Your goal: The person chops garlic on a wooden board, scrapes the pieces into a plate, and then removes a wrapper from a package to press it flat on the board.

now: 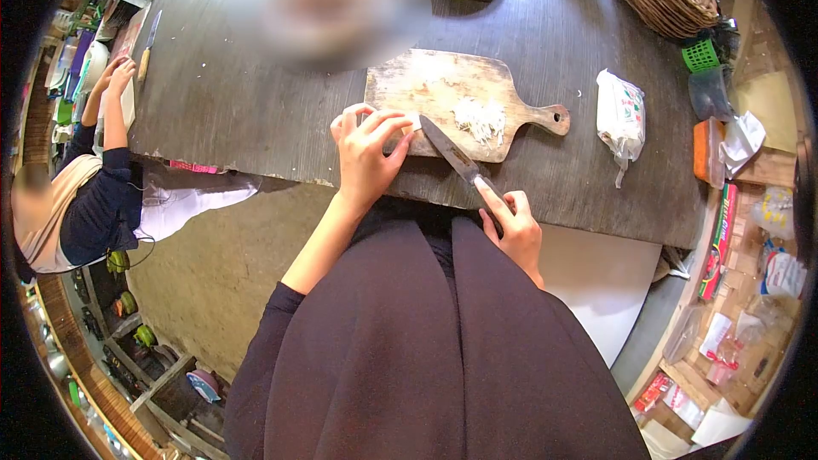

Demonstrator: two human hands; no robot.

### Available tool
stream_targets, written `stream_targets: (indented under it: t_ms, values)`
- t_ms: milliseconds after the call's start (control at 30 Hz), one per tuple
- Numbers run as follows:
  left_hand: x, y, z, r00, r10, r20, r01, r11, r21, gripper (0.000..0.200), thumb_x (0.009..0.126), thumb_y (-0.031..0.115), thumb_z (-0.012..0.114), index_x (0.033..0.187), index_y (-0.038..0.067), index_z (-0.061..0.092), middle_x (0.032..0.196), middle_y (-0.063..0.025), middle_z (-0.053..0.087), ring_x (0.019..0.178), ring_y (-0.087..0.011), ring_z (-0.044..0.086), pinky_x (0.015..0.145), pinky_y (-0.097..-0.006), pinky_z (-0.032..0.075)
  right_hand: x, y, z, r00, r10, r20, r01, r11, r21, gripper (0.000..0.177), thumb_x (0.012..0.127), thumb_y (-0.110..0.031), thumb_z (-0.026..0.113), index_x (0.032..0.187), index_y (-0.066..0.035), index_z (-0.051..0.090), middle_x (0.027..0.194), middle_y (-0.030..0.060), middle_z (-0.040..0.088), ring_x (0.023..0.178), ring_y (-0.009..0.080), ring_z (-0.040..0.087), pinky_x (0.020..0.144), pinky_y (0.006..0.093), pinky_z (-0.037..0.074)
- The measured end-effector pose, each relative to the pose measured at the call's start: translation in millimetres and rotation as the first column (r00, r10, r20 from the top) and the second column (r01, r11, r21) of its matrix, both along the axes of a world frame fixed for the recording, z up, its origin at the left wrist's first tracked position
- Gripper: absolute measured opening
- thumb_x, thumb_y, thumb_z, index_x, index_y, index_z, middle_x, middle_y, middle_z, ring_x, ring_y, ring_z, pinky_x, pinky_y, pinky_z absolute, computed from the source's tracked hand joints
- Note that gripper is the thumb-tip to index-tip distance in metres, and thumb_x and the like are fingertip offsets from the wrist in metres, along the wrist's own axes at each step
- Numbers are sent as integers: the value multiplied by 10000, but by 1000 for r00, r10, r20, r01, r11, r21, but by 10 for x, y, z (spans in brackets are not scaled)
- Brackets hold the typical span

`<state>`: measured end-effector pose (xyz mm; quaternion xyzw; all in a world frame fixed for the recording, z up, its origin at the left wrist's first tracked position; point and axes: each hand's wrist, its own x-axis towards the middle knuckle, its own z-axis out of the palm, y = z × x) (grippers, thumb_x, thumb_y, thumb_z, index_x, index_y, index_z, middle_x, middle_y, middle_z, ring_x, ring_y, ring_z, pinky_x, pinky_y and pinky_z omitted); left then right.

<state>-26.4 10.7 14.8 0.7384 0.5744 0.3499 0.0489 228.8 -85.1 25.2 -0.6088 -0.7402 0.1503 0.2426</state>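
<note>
Looking down through the head camera, I see my right hand (511,226) closed around the handle of a knife (460,162), index finger laid along its top. The knife runs on a slant: the handle is at the right hand, close to my body, and the blade points away and to the left. Its tip ends just beside the fingers of my left hand (366,149). That diagonal is the knife's long axis.

The left hand rests on the near left corner of the wooden cutting board (426,85), fingers bent and bunched. I cannot tell whether they pin a small pale piece.

The board lies beyond both hands on the dark table (247,102). Its long axis runs left to right and its handle points right, away from the left hand. A pile of white shreds (481,119) sits on it just beyond the blade, about equally near either hand.

Further right of the right hand lies a plastic bag (620,115). Far off to the left, another person's hands (115,77) rest at the table's end.
</note>
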Motion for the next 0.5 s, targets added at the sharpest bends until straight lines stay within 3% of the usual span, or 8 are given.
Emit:
stream_targets:
  t_ms: [500]
  values:
    - [17,46,14,997,1,-73,-1,1000,5,154,823,232,811,968,194,776,1091,75,745,1101,-238,560,1020,-423,335,62,32,114,1000,-22,-7,22,1000,9,527,854,-167,771,1354,-302,677,976,70,544,752,256,658,637,372,547]
